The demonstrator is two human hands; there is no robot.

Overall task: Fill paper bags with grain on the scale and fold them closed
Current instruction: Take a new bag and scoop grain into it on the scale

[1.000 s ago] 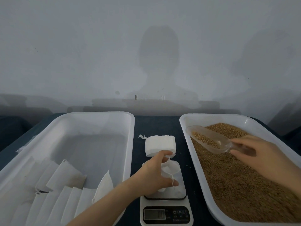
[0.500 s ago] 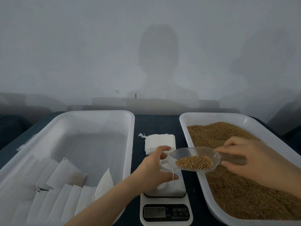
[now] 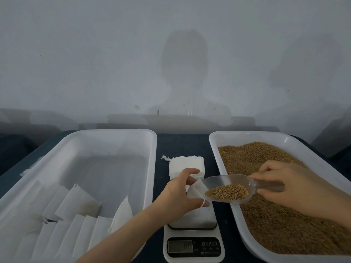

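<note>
Left hand (image 3: 176, 194) pinches the bag (image 3: 195, 189) open, right hand (image 3: 288, 185) grips the scoop (image 3: 224, 182): its lip should enter before tipping slowly.

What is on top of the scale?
On the scale, a white bag gripped by the left hand, with the right hand's scoop of grain at its mouth. The hand and scoop cover the bag's inside.

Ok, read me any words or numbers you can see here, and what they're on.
"M" and "T": on the buttons of the scale, beside a power sign.
Display: digits blurred, unreadable.
Print under the buttons: too small to read.
Nothing else bears text.
</note>
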